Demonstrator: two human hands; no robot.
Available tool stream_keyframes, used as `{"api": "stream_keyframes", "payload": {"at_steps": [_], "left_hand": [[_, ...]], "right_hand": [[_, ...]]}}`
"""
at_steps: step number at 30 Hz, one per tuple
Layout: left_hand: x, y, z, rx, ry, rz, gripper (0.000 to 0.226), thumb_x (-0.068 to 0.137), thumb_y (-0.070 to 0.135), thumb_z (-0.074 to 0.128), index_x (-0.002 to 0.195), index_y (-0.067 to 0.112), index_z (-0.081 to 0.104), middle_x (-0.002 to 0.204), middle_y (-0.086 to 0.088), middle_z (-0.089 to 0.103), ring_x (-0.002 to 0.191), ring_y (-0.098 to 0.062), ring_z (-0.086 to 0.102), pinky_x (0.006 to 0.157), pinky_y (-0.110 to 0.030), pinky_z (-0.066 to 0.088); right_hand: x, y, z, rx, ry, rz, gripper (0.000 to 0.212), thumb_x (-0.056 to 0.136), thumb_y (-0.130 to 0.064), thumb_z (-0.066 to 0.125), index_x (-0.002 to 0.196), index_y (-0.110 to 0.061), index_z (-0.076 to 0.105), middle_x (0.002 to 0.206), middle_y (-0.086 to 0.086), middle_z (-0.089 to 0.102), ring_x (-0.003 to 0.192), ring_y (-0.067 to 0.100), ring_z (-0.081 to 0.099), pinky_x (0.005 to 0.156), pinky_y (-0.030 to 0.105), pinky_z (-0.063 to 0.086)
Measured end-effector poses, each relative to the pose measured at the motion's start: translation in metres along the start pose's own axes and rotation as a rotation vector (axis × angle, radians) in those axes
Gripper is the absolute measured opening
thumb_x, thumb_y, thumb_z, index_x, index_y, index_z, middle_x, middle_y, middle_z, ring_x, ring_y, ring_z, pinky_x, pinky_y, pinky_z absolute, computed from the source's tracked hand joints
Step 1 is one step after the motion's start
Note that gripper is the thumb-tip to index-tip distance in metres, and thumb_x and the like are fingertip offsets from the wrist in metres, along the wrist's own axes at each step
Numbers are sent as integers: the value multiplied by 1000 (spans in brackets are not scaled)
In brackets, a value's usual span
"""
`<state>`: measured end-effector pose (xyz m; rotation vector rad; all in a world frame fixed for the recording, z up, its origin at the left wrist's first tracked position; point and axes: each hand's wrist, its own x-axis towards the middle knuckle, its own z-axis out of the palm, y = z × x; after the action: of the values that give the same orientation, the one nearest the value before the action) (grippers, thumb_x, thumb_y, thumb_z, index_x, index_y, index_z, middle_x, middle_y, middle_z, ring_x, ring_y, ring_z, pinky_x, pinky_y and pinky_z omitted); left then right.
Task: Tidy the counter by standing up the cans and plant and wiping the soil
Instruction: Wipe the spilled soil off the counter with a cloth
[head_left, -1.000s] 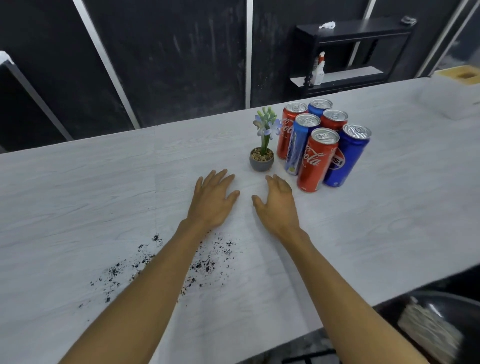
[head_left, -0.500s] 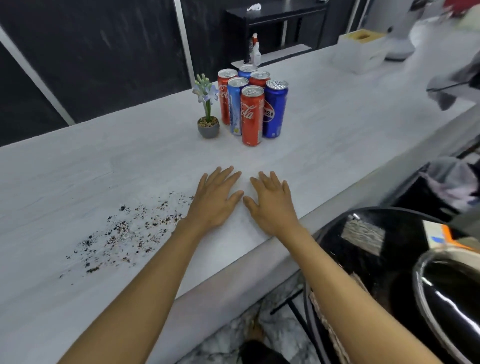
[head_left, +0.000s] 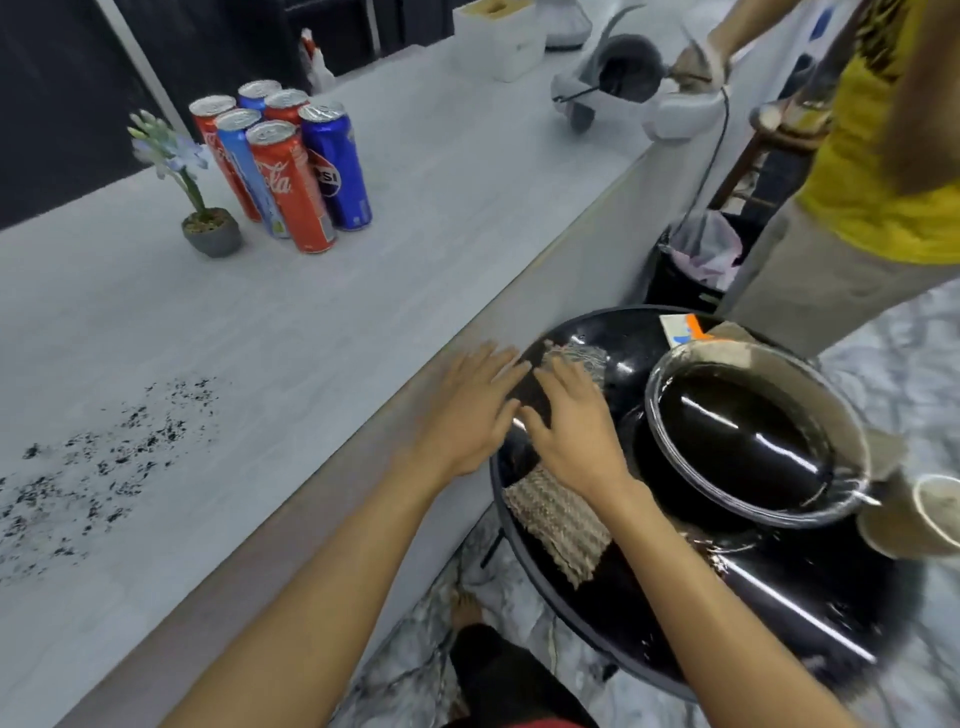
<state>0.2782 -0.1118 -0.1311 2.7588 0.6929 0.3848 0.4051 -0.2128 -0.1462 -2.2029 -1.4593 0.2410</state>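
Moved since half a second back: left hand (head_left: 467, 415) and right hand (head_left: 576, 431) have come off the counter (head_left: 363, 291) and now hover past its front edge, over a round black side table (head_left: 649, 618); the view has swung right with them.
counter: pale wood grain; its edge passes just left of the left hand.
round black side table: glossy, just beside the counter, carrying a dark glass bowl (head_left: 753, 441) and the cloth.
cans (head_left: 291, 171): six, all upright, clustered at the counter's far left.
woven cloth (head_left: 558, 525): one patch shows by the right forearm, with its long axis running roughly along that forearm. Another patch lies beyond the fingertips; I cannot tell whether they are one piece.
plant (head_left: 210, 228): upright in its grey pot, just beside the cans.
hands: both flat, fingers spread, holding nothing, side by side. The right is over the cloth and nearer to it.
soil (head_left: 104, 457): dark crumbs on the counter, well to the left of both hands; the left hand is nearer.
step, as judged: the standing-up looks done and the wipe remains, so the cloth must be gripped, then carried left.
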Motion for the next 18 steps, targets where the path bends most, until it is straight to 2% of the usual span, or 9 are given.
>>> {"api": "stream_keyframes", "payload": {"at_steps": [5, 9, 12, 14, 18], "left_hand": [[-7, 21, 56, -9, -216, 82, 51, 100, 24, 44, 149, 22, 32, 159, 3, 20, 148, -18, 10, 118, -33, 2], [-15, 20, 95, -14, -419, 120, 54, 100, 19, 42, 152, 22, 25, 161, 3, 15, 149, -19, 8, 118, -35, 8], [-19, 11, 115, -1, -529, 119, 55, 102, 19, 40, 153, 25, 20, 162, 5, 9, 149, -17, 2, 118, -35, 5], [-19, 6, 124, 18, -564, 115, 55, 102, 20, 40, 152, 27, 21, 162, 7, 7, 149, -17, 1, 118, -36, 5], [-18, -1, 136, -16, -462, 125, 51, 98, 22, 48, 147, 28, 36, 158, 5, 24, 146, -21, 20, 117, -34, 12]], "right_hand": [[-50, 45, 21, 30, -95, 209, 55, 96, -33, 49, 146, -16, 35, 156, 10, 25, 146, 30, 12, 118, 46, 17], [-83, 74, 53, 22, -170, 296, 61, 95, -37, 49, 149, -18, 28, 158, 6, 21, 147, 27, 12, 117, 47, 20], [-99, 84, 73, -35, -246, 336, 65, 97, -40, 45, 152, -20, 17, 161, 6, 6, 148, 27, -1, 121, 43, 6], [-105, 86, 81, -80, -212, 319, 65, 97, -42, 43, 152, -22, 15, 161, 5, 2, 148, 26, -4, 121, 41, 2], [-105, 91, 88, -90, -112, 329, 62, 91, -45, 55, 145, -24, 36, 155, 3, 27, 144, 25, 17, 117, 43, 16]]}}
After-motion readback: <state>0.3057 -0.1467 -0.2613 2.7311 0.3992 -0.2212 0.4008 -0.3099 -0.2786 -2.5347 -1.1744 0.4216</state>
